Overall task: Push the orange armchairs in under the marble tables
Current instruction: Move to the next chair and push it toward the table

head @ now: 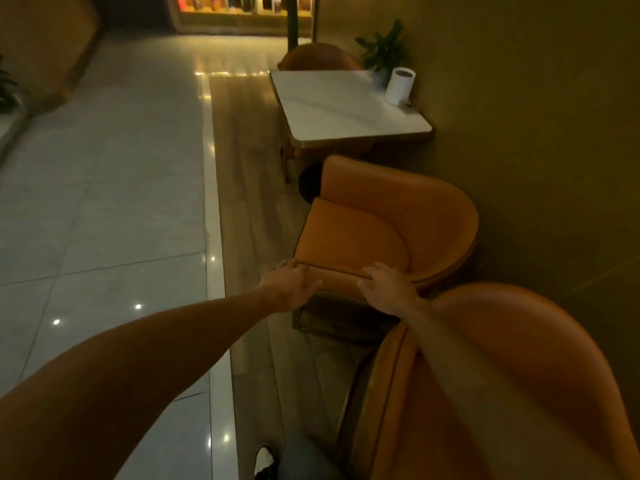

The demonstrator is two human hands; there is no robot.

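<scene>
Orange armchair (384, 223), centre right of the frame: it stands on the strip of wood floor (242, 168), its curved back turned toward the wall (536, 133) at right and its seat front facing the lower left. It sits just short of the marble table (339, 105), which occupies the upper centre; the chair's upper arm lies near the table's near edge but not under it.

Left hand (294, 285): placed at the left corner of the seat's front edge. Fingers bent over the piped rim, thumb against the front face below. The grip appears to close on the edge.

Right hand (388, 289): placed on the same front edge, further right, where the seat meets the chair's lower arm. Fingers spread and curled over the rim onto the cushion. The seat cushion lies directly beyond both sets of fingertips; the dark wooden base sits below the palms.

Second armchair (502, 375): lower right, its rounded back close to the camera, just beside the first chair; the right forearm passes over it.

Third chair (318, 57): rounded back visible beyond the table's far edge.

On the table, far right corner: a white cylinder (400, 85) and a potted plant (382, 53), both against the wall.

Grey tile floor (104, 185) fills the left of the frame. A shoe (265, 460) shows at the bottom edge.
</scene>
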